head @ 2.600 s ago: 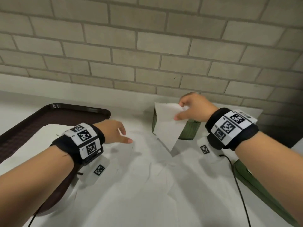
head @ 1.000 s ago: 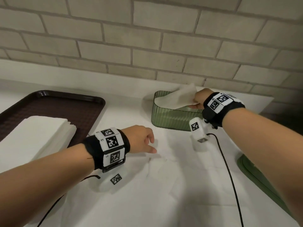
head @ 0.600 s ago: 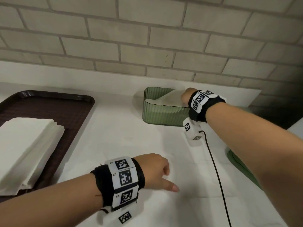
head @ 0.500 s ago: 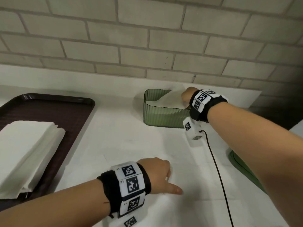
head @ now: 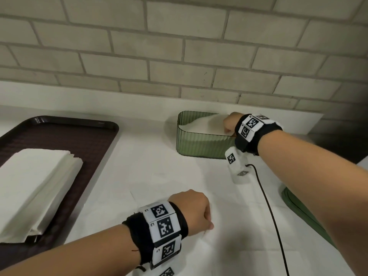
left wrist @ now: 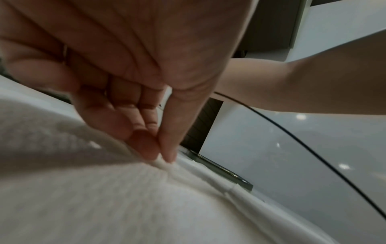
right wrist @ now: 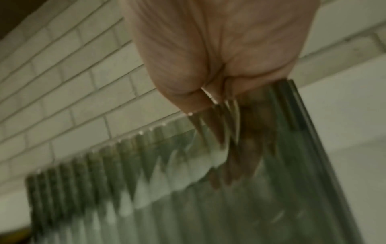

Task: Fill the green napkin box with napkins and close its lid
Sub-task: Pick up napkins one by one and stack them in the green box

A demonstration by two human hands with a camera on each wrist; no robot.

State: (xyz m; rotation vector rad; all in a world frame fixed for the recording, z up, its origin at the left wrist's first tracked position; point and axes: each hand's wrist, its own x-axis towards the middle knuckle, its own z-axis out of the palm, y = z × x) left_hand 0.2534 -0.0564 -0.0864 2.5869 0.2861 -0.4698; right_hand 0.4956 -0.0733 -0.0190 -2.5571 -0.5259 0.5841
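Left hand [head: 192, 211] nearer now, right hand [head: 229, 124] inside green napkin box [head: 201, 144]

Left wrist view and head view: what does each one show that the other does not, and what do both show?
Only the left wrist view shows the left hand from below, its thumb and forefinger pinching an edge of a white napkin.

Only the head view shows the brown tray with the napkin stack, the green napkin box, the right hand inside it, and the brick wall.

Both show the black cable and the white counter.
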